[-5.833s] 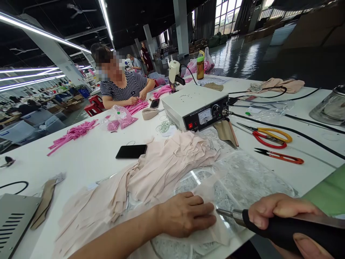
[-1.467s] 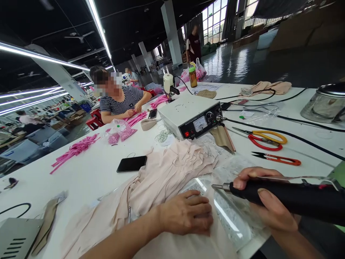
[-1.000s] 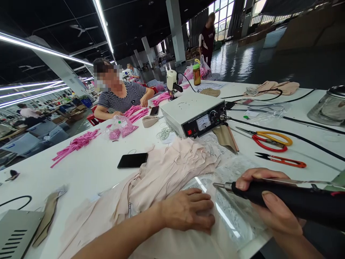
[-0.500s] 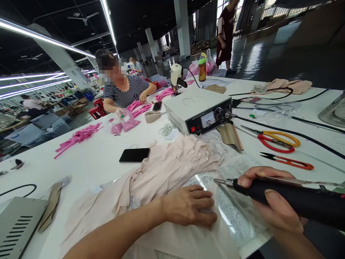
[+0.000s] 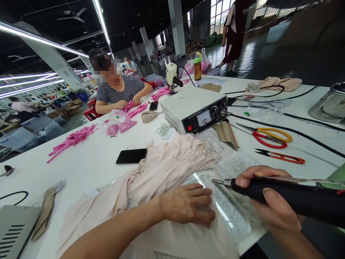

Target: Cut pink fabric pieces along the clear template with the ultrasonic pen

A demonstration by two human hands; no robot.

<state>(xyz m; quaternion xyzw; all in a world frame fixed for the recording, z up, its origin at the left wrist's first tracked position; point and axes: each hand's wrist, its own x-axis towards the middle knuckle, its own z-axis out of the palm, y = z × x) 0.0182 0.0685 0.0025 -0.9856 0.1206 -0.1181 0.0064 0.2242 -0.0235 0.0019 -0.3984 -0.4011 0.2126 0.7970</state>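
Note:
My left hand (image 5: 188, 207) lies palm down on a piece of pale pink fabric (image 5: 164, 169) at the table's near edge, fingers curled and pressing the cloth flat. My right hand (image 5: 269, 201) is wrapped round the black handle of a handheld cutting tool (image 5: 285, 198), held level with its metal tip (image 5: 218, 182) pointing left, just above my left fingers. A clear glass plate (image 5: 237, 205) over a speckled sheet lies under the fabric and the tool.
A white control box (image 5: 194, 108) with a dial stands behind the fabric pile. Yellow-and-red scissors (image 5: 266, 136) and red snips (image 5: 280, 156) lie to the right, a black phone (image 5: 131, 156) to the left. A seated person (image 5: 118, 90) handles pink strips across the table; another person (image 5: 234, 32) walks behind.
My hands and the tool have barely moved in the last second. The person at the back has walked closer, toward the right. The view has shifted slightly.

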